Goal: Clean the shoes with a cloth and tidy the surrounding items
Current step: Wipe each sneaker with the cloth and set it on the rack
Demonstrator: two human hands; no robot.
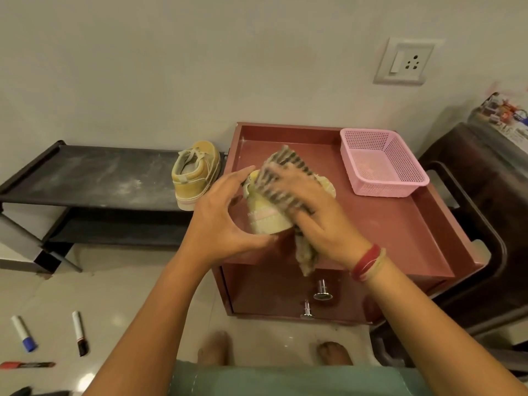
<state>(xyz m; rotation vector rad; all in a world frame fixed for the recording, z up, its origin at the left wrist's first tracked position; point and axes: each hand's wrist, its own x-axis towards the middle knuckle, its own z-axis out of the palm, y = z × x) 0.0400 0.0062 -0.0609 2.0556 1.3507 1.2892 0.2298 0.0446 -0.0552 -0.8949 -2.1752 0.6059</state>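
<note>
A pale yellow shoe (264,217) is held over the red-brown cabinet top (394,224), heel toward me. My left hand (220,221) grips it from the left side. My right hand (311,212) presses a striped grey cloth (281,172) onto the shoe's upper; the cloth's tail hangs below my wrist. The cloth and hand are blurred. The second tan shoe (195,174) stands upright on the right end of the dusty black shoe rack (94,178), heel facing me.
An empty pink mesh basket (383,164) sits at the cabinet top's back right. On the floor at the left lie a blue-capped marker (24,334), a dark-capped marker (79,332) and a red marker (27,364). A dark chair (483,212) stands to the right.
</note>
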